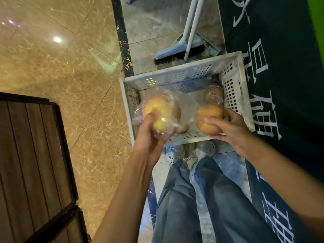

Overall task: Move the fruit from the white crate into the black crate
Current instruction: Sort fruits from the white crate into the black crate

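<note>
The white crate stands on the floor in front of my feet. My left hand grips a clear plastic bag of yellow-red fruit above the crate's left side. My right hand holds an orange-coloured fruit over the crate's right side. One wrapped fruit lies in the crate's far right corner, and a small one shows near the front wall. The black crate is not in view.
A blue broom with white handles leans just behind the crate. A dark green banner with white characters runs along the right. A dark wooden panel lies at the left on the tan marble floor. My legs and shoes are below the crate.
</note>
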Motion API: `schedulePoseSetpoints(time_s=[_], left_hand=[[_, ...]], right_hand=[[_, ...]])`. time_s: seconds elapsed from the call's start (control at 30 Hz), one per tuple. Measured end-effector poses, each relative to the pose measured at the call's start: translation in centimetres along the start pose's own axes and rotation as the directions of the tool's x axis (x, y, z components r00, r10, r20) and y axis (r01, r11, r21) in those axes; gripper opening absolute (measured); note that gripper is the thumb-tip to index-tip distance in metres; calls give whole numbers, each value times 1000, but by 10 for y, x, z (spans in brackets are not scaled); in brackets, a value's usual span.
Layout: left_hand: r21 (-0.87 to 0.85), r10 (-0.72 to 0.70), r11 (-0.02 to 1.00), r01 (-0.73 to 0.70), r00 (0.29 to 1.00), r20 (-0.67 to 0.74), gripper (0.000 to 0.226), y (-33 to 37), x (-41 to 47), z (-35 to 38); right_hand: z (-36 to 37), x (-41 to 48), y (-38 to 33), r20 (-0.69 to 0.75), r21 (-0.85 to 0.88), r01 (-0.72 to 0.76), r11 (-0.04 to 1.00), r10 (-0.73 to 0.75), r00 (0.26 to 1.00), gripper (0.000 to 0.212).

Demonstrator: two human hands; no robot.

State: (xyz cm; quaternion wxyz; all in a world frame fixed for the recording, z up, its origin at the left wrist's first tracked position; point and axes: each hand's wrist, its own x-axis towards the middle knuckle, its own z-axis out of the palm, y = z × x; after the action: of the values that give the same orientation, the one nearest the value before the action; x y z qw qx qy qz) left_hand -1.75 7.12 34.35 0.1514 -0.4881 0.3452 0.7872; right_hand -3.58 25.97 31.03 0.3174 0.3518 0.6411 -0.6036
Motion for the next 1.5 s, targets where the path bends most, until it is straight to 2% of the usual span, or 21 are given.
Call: schedulePoseSetpoints(time_s=[0.03, 0.07, 0.17, 0.27, 0.37, 0.47, 0.53, 0.6, 0.63, 0.67, 0.7, 0.73, 0.77, 0.8, 0.83, 0.87, 0.93, 1.0, 1.17, 1.27, 1.5], left_hand=[[227, 144, 964, -141, 990, 3, 58, 2, 0, -2], [424, 293, 859, -286, 955, 51, 70, 3, 0, -6], [714, 579, 358, -602, 743, 337, 75, 4, -1, -22], [717, 621, -44, -695, 544, 565, 73, 6, -3, -34], [525, 559, -476, -706, 217, 800, 67, 2, 1, -50], [370, 480, -645, -669, 21, 877, 63, -4, 3, -61], [324, 456, -696, -641, -45, 889, 42, -8, 5, -65], [293, 422, -722, -627, -64, 904, 28, -10, 6, -70], [306, 431, -699, -646, -38, 902, 29, -11, 7, -72], [365, 478, -620, -695, 34, 878, 36, -13, 6, -73], [483, 573, -459, -745, 168, 802, 49, -14, 3, -70], [626, 673, -211, -751, 353, 650, 60, -16, -1, -65], [716, 712, 108, -689, 557, 428, 69, -18, -5, -57], [682, 644, 465, -565, 744, 178, 73, -18, -8, -48], [504, 458, 768, -394, 889, -3, 74, -15, -9, -41], [272, 242, 938, -215, 968, -70, 70, -13, -7, -37], [-46, -32, 999, 29, 997, -69, 46, -7, 1, -38], [-155, -140, 980, 124, 985, -100, 25, -1, 10, -41], [50, -169, 981, 187, 954, -249, 27, 9, 61, -51], [57, -157, 981, 185, 932, -328, 33, 17, 113, -54], [195, -189, 954, 227, 963, -193, 26, 14, 266, -72]], right_hand=[[0, -1, 0, 0, 3, 0, 1000, 0, 1000, 53], [-1, -2, 0, 2, 10, 0, 1000, 0, 1000, 53], [-2, -6, 1, 20, 20, 11, 1000, -11, 1000, 52], [-1, -8, 2, 25, 29, 20, 999, -21, 999, 47], [1, -8, 6, 9, 37, 11, 999, -11, 1000, 47], [3, -8, 10, -6, 30, 5, 1000, -4, 1000, 46], [4, -6, 12, -13, 15, 0, 1000, 0, 1000, 44], [5, -5, 14, -20, 11, -9, 1000, 9, 1000, 45], [6, -5, 15, -24, 13, -14, 1000, 15, 1000, 45], [7, -5, 16, -27, 14, -20, 1000, 20, 999, 47], [7, -5, 17, -28, 13, -26, 1000, 26, 999, 49], [8, -5, 17, -26, 11, -32, 999, 32, 999, 52], [9, -5, 18, -22, 7, -36, 999, 36, 999, 53], [9, -5, 18, -18, 3, -38, 999, 38, 999, 54], [10, -5, 18, -17, 3, -40, 999, 40, 999, 54], [11, -6, 18, -17, 5, -40, 999, 40, 999, 53], [13, -6, 17, -20, 10, -44, 999, 45, 999, 52], [14, -6, 17, -25, 14, -55, 998, 56, 998, 54], [15, 10, 24, -24, 19, -67, 998, 67, 997, 49], [15, 41, 38, -17, -27, -58, 998, 58, 998, 53], [35, 163, 68, 8, -118, -43, 992, 44, 999, 47]])
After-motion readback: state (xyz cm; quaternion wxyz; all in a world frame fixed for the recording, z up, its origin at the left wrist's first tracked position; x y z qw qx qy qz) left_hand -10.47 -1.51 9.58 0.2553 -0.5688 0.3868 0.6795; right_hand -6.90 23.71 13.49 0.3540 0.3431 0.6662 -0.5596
